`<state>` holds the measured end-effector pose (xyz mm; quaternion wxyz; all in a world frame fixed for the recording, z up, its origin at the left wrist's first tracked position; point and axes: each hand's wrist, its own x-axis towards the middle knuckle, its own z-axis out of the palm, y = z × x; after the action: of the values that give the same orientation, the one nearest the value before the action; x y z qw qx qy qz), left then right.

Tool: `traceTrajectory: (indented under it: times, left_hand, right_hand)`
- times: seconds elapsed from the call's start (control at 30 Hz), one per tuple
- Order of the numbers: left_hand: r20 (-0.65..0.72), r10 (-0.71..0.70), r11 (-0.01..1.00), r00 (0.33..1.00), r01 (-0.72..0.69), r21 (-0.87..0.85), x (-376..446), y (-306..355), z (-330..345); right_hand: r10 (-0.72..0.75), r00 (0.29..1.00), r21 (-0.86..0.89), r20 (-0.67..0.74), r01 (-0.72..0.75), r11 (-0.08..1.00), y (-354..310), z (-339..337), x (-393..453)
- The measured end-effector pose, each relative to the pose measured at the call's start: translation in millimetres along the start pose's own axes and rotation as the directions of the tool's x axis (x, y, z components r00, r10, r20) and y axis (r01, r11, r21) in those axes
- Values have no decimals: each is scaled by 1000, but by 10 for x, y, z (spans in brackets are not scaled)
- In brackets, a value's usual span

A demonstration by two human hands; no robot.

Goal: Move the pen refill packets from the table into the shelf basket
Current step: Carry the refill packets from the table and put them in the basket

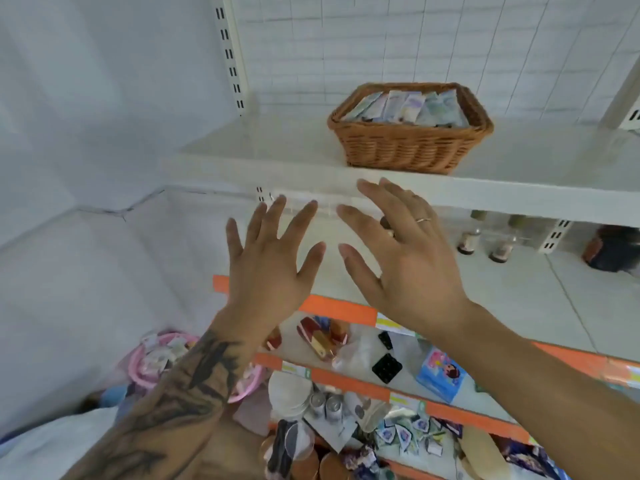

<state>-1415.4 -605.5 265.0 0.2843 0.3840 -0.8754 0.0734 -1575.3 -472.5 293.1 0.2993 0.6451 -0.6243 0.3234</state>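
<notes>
A brown wicker basket (410, 147) stands on the white upper shelf (263, 147), filled with several pale pen refill packets (405, 105) leaning upright. My left hand (270, 268) and my right hand (408, 258) hover side by side below the shelf's front edge, backs up, fingers spread and straight. Neither hand holds anything. A ring sits on one finger of my right hand. The table is out of view.
White slotted uprights (230, 53) flank the shelf unit. Lower orange-edged shelves (346, 308) carry small goods, a blue packet (441, 377) and black cards (387, 367). A pink basket (152, 362) lies low left. Bottles (498, 247) stand on the floor at right.
</notes>
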Motion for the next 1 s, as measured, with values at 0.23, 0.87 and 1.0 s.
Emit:
traceTrajectory:
  times: [0.23,0.87,1.0]
  left_hand:
    - [161,-342,934,926,316,166,-1374,-385,11]
    - [236,-880,475,413,788,392,-4781,-633,-1046]
    - [234,-931,351,279,859,372,-5458,-708,-1461]
  right_hand:
    - [-148,916,165,373,92,982,-498,750,-909]
    - [-629,497,622,597,208,755,-3329,905,-2059]
    - [-706,411,661,577,273,699,-4115,734,-2300]
